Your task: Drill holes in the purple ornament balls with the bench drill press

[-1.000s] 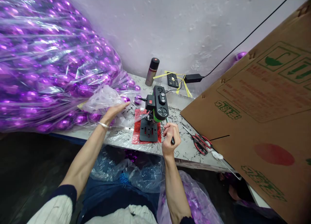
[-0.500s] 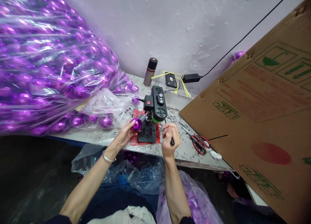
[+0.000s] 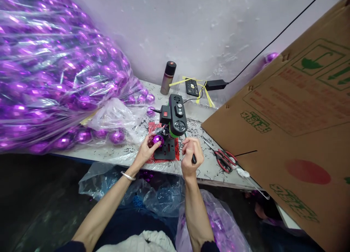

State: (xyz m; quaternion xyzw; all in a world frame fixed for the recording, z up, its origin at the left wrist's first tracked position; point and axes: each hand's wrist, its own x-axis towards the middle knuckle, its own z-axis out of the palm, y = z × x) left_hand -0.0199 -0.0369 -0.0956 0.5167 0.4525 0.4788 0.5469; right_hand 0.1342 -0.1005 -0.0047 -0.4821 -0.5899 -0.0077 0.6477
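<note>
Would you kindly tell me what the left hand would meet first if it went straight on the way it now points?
With the shiny purple faceted ball in its grip, the left hand would probably meet the black oblong-headed bench machine first, though depth is unclear.

pale pitted wall [image 3: 191,33] | dark floor [image 3: 41,201] | white table [image 3: 101,153] against wall

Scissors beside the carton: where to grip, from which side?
Likely by the red-and-black handles, coming from the near edge of the table: the scissors lie with handles towards it and blades pointing away, and the carton stands close on the right.
</note>
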